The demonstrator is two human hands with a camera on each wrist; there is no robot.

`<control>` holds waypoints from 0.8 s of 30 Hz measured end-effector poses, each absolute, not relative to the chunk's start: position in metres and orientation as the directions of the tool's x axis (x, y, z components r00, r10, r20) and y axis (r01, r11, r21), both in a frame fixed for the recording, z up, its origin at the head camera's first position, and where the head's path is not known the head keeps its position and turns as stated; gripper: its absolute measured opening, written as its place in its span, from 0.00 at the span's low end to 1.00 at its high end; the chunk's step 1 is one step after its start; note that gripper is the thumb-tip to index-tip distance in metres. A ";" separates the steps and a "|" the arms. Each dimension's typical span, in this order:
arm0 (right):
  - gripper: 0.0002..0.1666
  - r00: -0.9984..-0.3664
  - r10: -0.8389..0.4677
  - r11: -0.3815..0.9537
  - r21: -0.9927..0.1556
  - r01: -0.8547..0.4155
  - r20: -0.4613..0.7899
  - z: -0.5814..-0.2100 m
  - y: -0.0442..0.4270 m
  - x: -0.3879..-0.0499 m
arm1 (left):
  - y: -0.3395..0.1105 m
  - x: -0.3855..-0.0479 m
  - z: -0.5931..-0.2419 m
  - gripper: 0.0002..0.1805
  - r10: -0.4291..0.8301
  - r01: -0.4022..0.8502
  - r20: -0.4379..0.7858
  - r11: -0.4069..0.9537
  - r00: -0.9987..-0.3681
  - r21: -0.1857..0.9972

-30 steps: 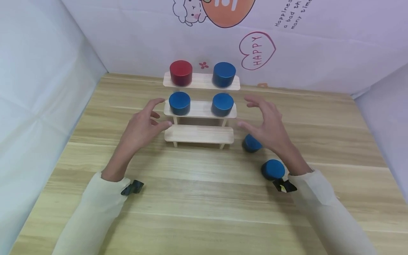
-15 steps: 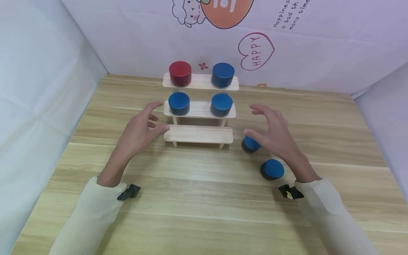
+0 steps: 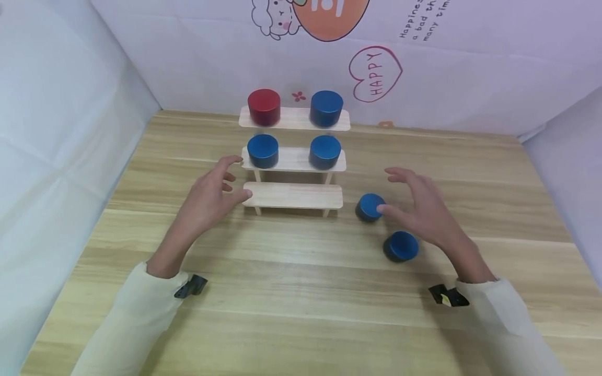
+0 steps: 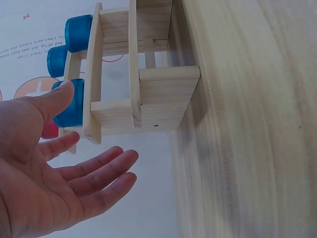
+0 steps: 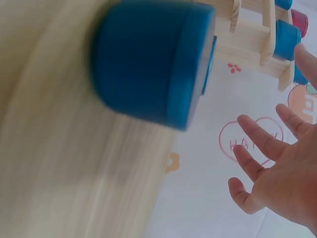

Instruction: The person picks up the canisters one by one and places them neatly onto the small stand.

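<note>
A three-step wooden rack (image 3: pixel 292 195) stands on the table. Its top step carries a red tin (image 3: pixel 264 107) on the left and a blue tin (image 3: pixel 326 109) on the right. Two more blue tins sit on the middle step, the left one (image 3: pixel 263 151) and the right one (image 3: pixel 325 152); the lowest step is bare. My left hand (image 3: pixel 207 201), fingers spread and holding nothing, is beside the rack's left end. To the rack's right, my right hand (image 3: pixel 425 209) hovers with relaxed fingers near a blue tin (image 3: pixel 369 207), the thumb overlapping its edge in the head view; contact cannot be told.
Another blue tin (image 3: pixel 401 246) stands on the wood-grain table (image 3: pixel 291 313), nearer the person and below the right hand. A white printed sheet (image 3: pixel 447 89) rises behind the rack. White cloth (image 3: pixel 61 130) walls the left side.
My right hand has drawn away from the rack, to the right and toward the person, uncovering more of the blue tin there. The left hand has shifted slightly toward the person. The tins stay in place.
</note>
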State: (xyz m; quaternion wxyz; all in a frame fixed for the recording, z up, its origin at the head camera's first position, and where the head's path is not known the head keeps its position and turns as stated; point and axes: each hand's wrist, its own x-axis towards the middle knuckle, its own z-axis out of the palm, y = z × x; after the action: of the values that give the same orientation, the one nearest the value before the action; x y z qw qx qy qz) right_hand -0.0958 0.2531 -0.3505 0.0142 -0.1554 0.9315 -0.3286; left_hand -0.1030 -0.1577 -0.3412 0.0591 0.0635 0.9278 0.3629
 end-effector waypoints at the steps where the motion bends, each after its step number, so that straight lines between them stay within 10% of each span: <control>1: 0.45 -0.949 -0.305 0.734 -0.616 -0.287 0.079 -0.352 0.255 -0.095 | -0.158 -0.102 -0.342 0.38 0.159 0.074 -0.064 0.730 -0.985 0.679; 24: 0.45 -0.963 -0.268 0.701 -0.681 -0.211 0.022 -0.367 0.301 -0.062 | -0.163 -0.093 -0.358 0.37 0.203 0.084 -0.084 0.697 -0.976 0.712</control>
State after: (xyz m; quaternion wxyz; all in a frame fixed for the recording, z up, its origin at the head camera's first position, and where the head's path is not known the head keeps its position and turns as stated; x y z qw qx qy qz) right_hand -0.0619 0.3011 -0.3670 0.0392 -0.1299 0.9214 -0.3642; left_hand -0.0928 -0.1629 -0.3578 0.0779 0.0780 0.9180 0.3810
